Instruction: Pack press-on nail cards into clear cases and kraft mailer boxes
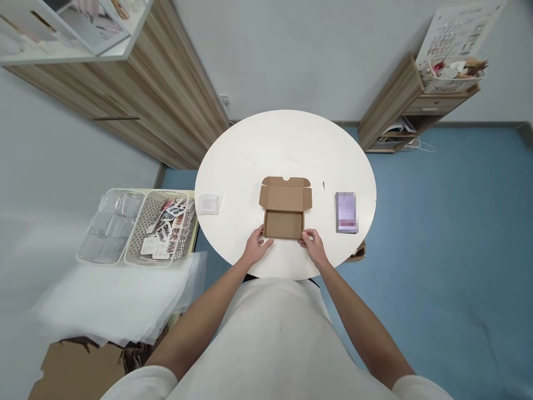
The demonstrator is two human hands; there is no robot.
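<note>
A small brown cardboard box (284, 224) lies on the white round table (287, 144), its lid (285, 198) folded back away from me with the side flaps spread. The inside of its tray looks bare. My left hand (257, 247) grips the near left corner, with fingers along the side and the thumb by the front wall. At the near right corner, my right hand (313, 245) pinches the box between thumb and fingers. Some of the fingertips are hidden behind the walls.
A purple pack, blurred on top (346, 213), lies at the table's right. Small clear plastic sleeves (209, 204) lie at the left edge. Beside the table stand a white basket of printed cards (139, 228), a clear-lidded container (109, 225) and translucent sheets (120, 300).
</note>
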